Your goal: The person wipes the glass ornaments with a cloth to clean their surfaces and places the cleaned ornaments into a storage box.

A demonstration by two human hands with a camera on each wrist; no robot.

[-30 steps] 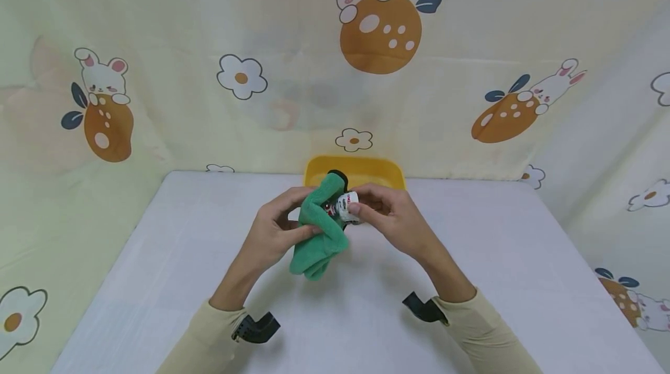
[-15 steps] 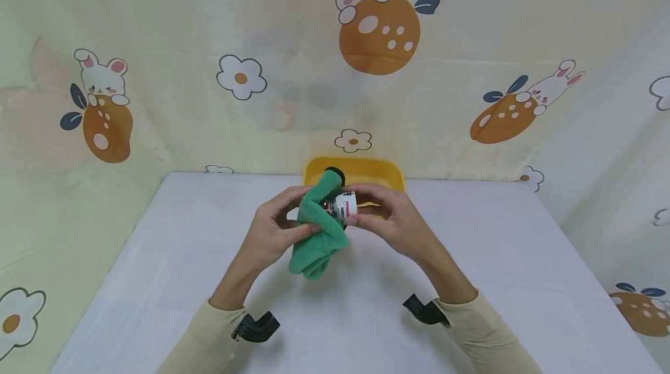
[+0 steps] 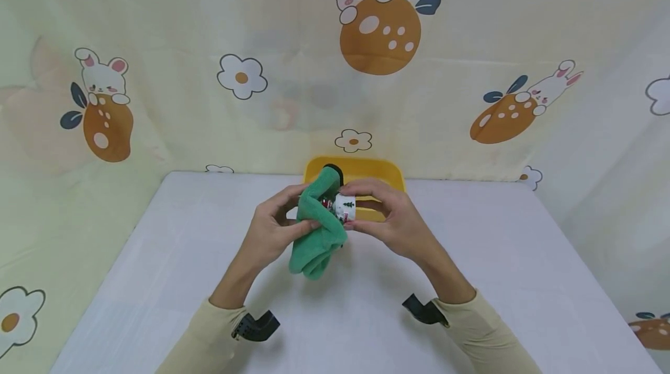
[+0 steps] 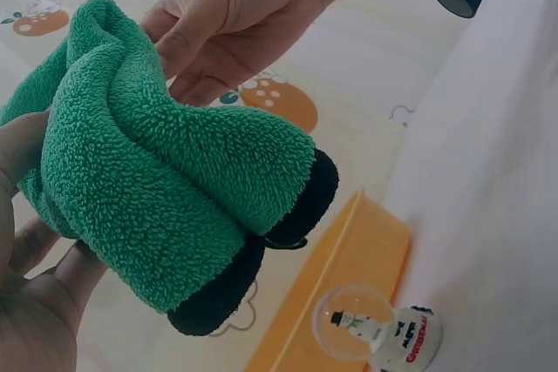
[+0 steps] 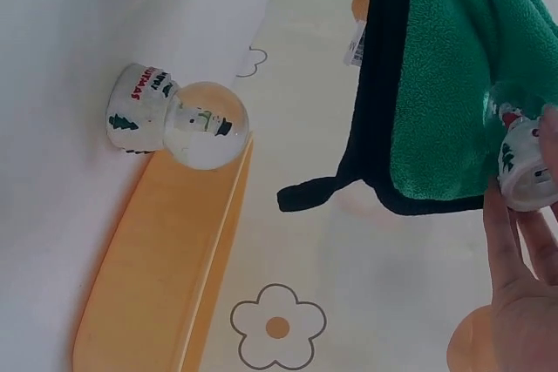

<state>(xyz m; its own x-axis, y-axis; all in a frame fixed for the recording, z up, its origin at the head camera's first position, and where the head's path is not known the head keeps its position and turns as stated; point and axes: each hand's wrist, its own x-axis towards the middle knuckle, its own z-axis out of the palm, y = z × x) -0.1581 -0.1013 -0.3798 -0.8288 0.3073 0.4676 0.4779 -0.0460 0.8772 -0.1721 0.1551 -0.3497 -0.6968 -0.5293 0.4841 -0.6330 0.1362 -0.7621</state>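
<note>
A small snow globe (image 3: 345, 207) with a white printed base lies sideways between both hands. My right hand (image 3: 400, 221) pinches that base between thumb and fingertips, and the base's underside shows in the right wrist view. Around the glass end, my left hand (image 3: 272, 227) grips a folded green towel (image 3: 317, 249) with black edging (image 4: 222, 294). The towel hides most of the dome; a bit of red figure shows inside. A hanging loop (image 5: 307, 193) sticks out from one towel corner.
A second snow globe (image 5: 207, 128), with a snowman inside, stands upright on the white table (image 3: 471, 257) near a yellow tray (image 3: 374, 169). The tray sits at the table's back edge, against a patterned curtain (image 3: 293, 118).
The held globe's base has turned within the right fingers: red lettering faced up before, now a green tree does. My right thumb has slid lower along the base. Towel and left hand shifted only slightly.
</note>
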